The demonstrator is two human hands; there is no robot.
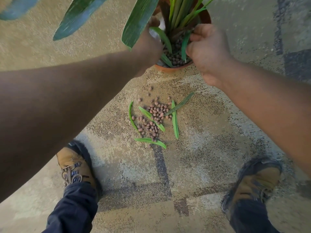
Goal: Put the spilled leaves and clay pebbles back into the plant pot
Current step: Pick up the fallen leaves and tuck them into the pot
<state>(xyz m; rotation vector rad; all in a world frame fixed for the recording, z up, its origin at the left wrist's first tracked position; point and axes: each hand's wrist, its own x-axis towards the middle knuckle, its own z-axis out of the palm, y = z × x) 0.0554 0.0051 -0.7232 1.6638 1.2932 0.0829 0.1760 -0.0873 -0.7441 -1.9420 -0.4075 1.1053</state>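
Clay pebbles (154, 118), leaves (175, 120) strewn on carpet (210, 132) — both hands over terracotta pot (171, 68): right hand (206, 52) curled, perhaps pinching a leaf; left hand (148, 47) grip unclear.

Pot upright, spill on the carpet in front of me

My terracotta plant pot (173, 68) stands upright, filled with brown clay pebbles (175, 56) around tall green stalks, and a few loose narrow leaves (164, 37) lie slanted inside it. Nearer my feet, well apart from the pot, a scatter of spilled pebbles (154, 116) sits in a loose heap on the carpet. Five slim green spilled leaves (175, 120) lie flat around and across that heap; two cross at its right edge, one lies below it.
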